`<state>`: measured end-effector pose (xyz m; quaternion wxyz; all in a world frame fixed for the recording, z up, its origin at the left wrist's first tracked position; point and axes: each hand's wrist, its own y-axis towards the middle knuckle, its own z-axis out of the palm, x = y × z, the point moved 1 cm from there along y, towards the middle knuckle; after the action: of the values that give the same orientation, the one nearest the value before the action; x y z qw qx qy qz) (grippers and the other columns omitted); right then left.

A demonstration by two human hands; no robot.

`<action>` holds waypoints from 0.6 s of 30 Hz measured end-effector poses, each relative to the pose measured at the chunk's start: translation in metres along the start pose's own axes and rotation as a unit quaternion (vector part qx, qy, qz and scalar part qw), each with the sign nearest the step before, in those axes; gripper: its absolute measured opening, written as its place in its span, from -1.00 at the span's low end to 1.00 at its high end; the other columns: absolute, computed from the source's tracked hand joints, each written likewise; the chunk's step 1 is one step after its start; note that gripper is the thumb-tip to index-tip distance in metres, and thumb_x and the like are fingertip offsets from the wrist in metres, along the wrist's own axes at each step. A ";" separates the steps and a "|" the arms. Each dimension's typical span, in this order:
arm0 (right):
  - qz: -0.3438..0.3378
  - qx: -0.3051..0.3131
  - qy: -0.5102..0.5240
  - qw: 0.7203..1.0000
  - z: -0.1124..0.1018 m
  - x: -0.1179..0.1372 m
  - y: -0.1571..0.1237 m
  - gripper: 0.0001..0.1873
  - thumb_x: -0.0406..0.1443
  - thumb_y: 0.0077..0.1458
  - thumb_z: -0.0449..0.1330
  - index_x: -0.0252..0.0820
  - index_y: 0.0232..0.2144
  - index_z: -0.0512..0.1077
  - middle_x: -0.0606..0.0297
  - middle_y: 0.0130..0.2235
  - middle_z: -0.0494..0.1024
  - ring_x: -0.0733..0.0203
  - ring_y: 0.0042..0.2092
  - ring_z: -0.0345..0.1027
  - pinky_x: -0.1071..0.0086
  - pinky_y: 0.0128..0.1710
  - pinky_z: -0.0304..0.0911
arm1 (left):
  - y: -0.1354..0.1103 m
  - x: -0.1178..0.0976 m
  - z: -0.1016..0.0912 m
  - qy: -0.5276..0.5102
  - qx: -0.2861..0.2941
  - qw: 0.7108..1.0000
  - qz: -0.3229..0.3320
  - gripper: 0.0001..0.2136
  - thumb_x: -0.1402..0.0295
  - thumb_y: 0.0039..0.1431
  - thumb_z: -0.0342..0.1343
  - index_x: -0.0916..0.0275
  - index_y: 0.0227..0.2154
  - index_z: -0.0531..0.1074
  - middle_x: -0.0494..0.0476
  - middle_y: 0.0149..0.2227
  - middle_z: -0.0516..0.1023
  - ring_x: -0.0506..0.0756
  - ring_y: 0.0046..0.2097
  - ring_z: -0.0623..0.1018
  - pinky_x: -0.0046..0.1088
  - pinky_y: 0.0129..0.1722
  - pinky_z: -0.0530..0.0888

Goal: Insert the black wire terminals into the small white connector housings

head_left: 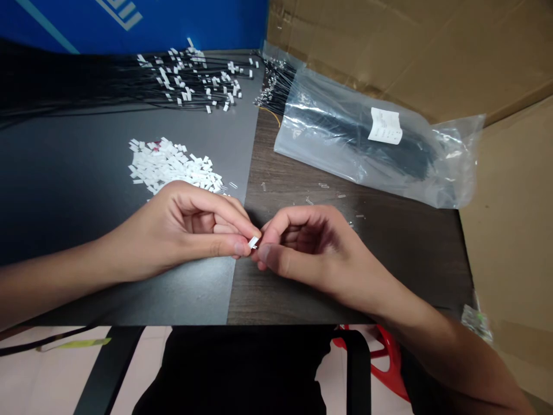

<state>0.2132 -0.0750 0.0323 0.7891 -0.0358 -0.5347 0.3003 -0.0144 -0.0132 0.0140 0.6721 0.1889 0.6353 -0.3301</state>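
Between the thumb and index finger of my left hand point(194, 222) is a small white plastic connector housing point(253, 242), held tilted. The fingers of my right hand point(302, 242) are pinched together right beside it, fingertips close to the housing; whatever they hold is too small and hidden to make out. Behind my left hand lies a heap of similar white housings point(173, 164). Farther back, a bundle of black wires point(108, 83) ends in many white housings.
A clear plastic bag point(345, 155) of black wires with bare metal ends lies at the back right. Tiny clear pieces point(323, 185) are scattered on the dark wood table point(415, 253). A blue box point(173, 26) and cardboard point(410, 52) wall the far side and right.
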 end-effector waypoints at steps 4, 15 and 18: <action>-0.002 -0.005 -0.014 1.000 0.000 0.000 -0.001 -0.72 -0.47 -0.02 0.72 -0.23 -0.41 0.69 0.37 -0.37 0.69 0.34 -0.31 0.49 0.48 -0.26 0.39 | 0.000 -0.001 0.001 0.007 -0.008 1.000 -0.002 -0.80 0.41 0.12 0.72 -0.08 -0.29 0.91 -0.02 -0.37 0.82 -0.02 -0.37 0.77 -0.76 -0.31 0.68; -0.006 -0.002 -0.036 0.999 0.001 -0.001 -0.003 -0.72 -0.38 0.06 0.71 -0.17 -0.41 0.67 0.40 -0.38 0.64 0.32 -0.34 0.41 0.43 -0.28 0.35 | -0.011 -0.007 0.004 0.121 -0.058 0.985 0.106 -0.86 0.34 0.23 0.69 -0.10 -0.24 0.93 0.04 -0.30 0.86 0.06 -0.34 0.75 -0.57 -0.32 0.67; -0.007 0.009 -0.027 1.000 0.000 -0.003 -0.004 -0.74 -0.41 0.08 0.70 -0.18 -0.39 0.67 0.41 -0.37 0.65 0.34 -0.35 0.41 0.44 -0.27 0.35 | -0.015 -0.008 0.003 0.167 -0.068 0.974 0.136 -0.88 0.30 0.26 0.68 -0.11 -0.22 0.93 0.03 -0.28 0.87 0.07 -0.33 0.77 -0.54 -0.30 0.67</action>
<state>0.2141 -0.0796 0.0314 0.7768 -0.0168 -0.5533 0.3004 -0.0218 -0.0244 0.0245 0.6059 0.2800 0.7281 -0.1558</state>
